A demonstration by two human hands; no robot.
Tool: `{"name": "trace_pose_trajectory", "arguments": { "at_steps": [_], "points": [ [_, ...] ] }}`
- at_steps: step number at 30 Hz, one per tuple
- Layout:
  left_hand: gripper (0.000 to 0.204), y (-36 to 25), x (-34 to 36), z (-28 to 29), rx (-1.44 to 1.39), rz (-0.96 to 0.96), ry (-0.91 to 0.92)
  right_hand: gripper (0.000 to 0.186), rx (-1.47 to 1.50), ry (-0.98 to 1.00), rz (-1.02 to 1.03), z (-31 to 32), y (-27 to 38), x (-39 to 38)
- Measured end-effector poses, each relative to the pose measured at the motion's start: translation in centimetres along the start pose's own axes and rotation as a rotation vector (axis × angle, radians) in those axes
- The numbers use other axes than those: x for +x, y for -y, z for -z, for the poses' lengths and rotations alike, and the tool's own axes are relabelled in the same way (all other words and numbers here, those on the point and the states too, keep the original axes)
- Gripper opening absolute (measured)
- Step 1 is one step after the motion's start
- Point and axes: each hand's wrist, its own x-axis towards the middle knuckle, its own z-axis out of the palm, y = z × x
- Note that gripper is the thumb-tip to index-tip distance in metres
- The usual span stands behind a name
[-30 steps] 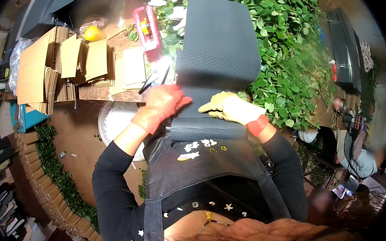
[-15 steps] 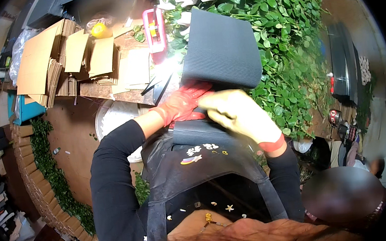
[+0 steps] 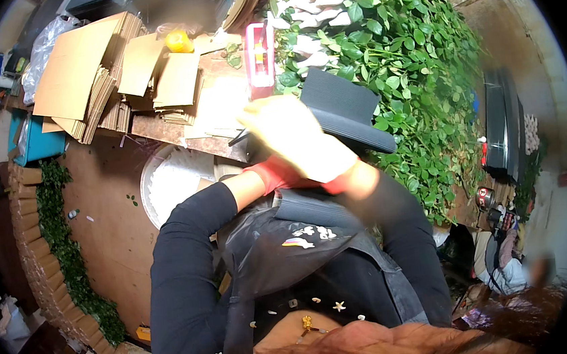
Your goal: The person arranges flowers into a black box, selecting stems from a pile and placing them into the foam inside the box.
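A dark grey ribbed sheet (image 3: 345,107) is held up in front of my chest, tilted so I see it nearly edge-on. My right hand (image 3: 297,142), in a yellow glove with a red cuff, is blurred and lies across the sheet's near left edge. Its grip cannot be made out. My left hand (image 3: 271,176), in a red glove, sits just under the right hand and is mostly hidden by it, at the sheet's lower edge. I wear black sleeves and a dark apron (image 3: 289,244).
Behind the sheet lies a mass of green leafy vines (image 3: 422,64) with white flowers. Flattened cardboard stacks (image 3: 85,73), a yellow ball (image 3: 178,41) and a pink container (image 3: 259,54) crowd the brown table. A white round basin (image 3: 172,176) sits below. Another person (image 3: 507,272) crouches at lower right.
The sheet has tipped from nearly flat-on to edge-on and moved right. My right hand has swept left across my left hand, covering it.
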Motion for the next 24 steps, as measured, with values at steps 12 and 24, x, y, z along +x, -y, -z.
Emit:
{"name": "trace_pose_trajectory", "arguments": {
  "at_steps": [12, 24],
  "points": [
    [0.061, -0.3, -4.3, 1.9, -0.137, 0.095, 0.096, 0.031, -0.094, -0.302, 0.008, -14.9, 0.1, 5.4],
    [0.056, 0.0, -0.5, 0.8, -0.106, 0.002, 0.061, 0.05, 0.451, 0.016, -0.165, 5.4, 2.2, -8.6]
  ]
}}
